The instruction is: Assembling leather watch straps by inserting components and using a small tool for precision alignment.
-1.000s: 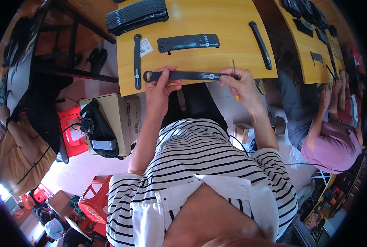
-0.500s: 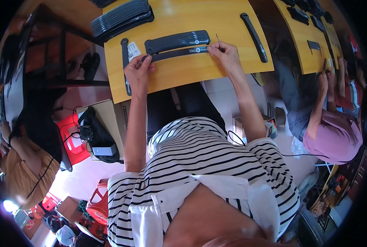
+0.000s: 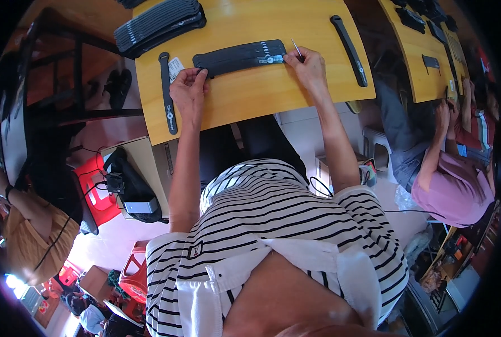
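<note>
A black fabric strap [image 3: 236, 67] with a pale printed patch near its right end stretches between my two hands. It lies against the near edge of a stack of similar black straps [image 3: 230, 53], and the two are hard to tell apart. My left hand [image 3: 188, 92] pinches the strap's left end between thumb and fingers. At the right end, my right hand [image 3: 309, 68] grips the strap with its fingertips. A thin pointed tool [image 3: 296, 47] also sticks up from the right hand; its exact kind is unclear.
Single black straps lie left [image 3: 168, 95] and right [image 3: 348, 50] on the yellow table [image 3: 250, 92]. A white printed label [image 3: 175, 67] is beside the left one. A larger strap pile [image 3: 160, 25] stands far left. A person in pink [image 3: 455, 188] works at another table on the right.
The held strap has moved away from me, from in front of the stack up against it. Both hands still grip its ends.
</note>
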Demonstrator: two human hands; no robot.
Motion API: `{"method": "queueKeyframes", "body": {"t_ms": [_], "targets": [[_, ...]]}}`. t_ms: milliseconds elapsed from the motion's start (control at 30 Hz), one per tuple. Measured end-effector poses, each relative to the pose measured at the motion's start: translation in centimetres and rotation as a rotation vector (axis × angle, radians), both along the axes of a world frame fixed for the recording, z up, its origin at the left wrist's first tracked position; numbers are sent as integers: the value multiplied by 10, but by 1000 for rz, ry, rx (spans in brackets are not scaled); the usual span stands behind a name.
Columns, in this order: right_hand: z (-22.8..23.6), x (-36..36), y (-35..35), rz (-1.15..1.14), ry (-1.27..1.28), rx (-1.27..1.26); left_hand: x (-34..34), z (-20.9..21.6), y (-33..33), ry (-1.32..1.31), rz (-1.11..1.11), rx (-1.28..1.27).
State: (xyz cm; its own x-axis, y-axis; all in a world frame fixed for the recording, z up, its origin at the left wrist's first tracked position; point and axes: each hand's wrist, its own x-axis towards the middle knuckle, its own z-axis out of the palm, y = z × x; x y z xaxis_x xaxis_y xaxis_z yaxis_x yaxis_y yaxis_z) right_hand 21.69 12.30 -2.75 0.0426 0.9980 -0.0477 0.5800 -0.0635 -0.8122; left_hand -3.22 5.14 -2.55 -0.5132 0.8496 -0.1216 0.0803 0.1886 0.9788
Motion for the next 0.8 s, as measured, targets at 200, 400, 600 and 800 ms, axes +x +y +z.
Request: {"method": "queueKeyframes", "body": {"t_ms": [200,400,600,800], "targets": [[-2,0,-1,-2,-43,26,0,0,1,-28,-1,3],[1,-3,-1,-5,-50,-18,-1,-2,2,-32,2,-7],[1,-3,0,-9,-88,-17,-2,-3,4,-5,8,-27],[2,-5,-1,-7,-106,-19,-1,1,4,19,24,-68]]}}
